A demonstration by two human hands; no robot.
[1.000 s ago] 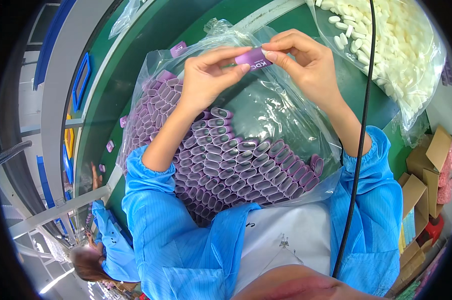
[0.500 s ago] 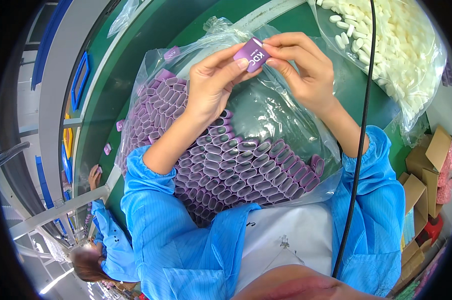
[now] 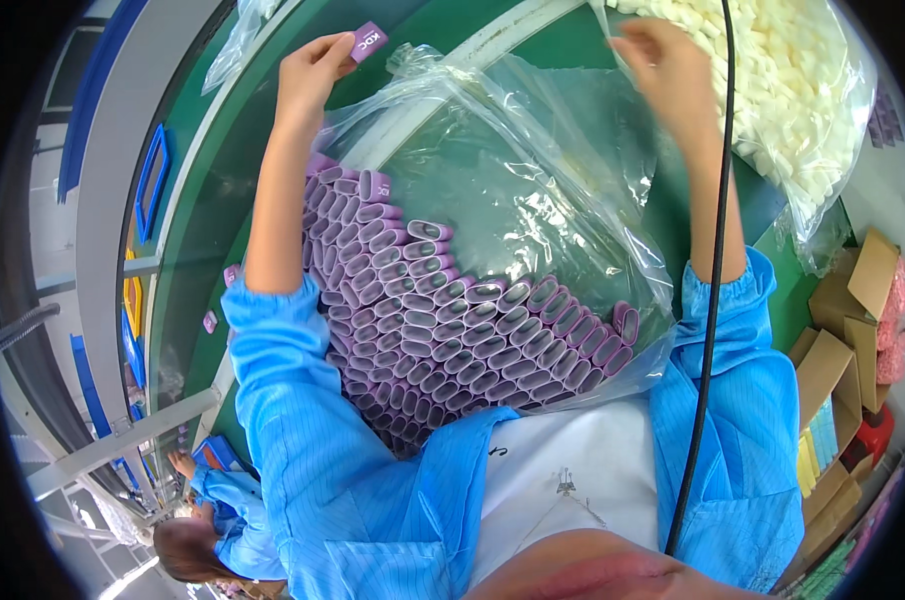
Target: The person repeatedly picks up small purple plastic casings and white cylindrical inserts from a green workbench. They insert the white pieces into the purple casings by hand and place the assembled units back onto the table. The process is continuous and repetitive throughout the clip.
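I cannot tell if my right hand (image 3: 663, 62), blurred over the white pieces bag (image 3: 803, 100), grips anything; my raised left hand (image 3: 313, 70) pinches a purple sleeve (image 3: 369, 42).

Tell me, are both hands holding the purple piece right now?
No, only the left hand holds the purple piece; the right hand is at the bag of white parts.

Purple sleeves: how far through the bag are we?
Done: cannot tell, no finished pile shows. In hand: the left hand holds one purple sleeve out over the green belt; the right hand reaches into the bag of white pieces. Left: the clear bag is packed with purple sleeves.
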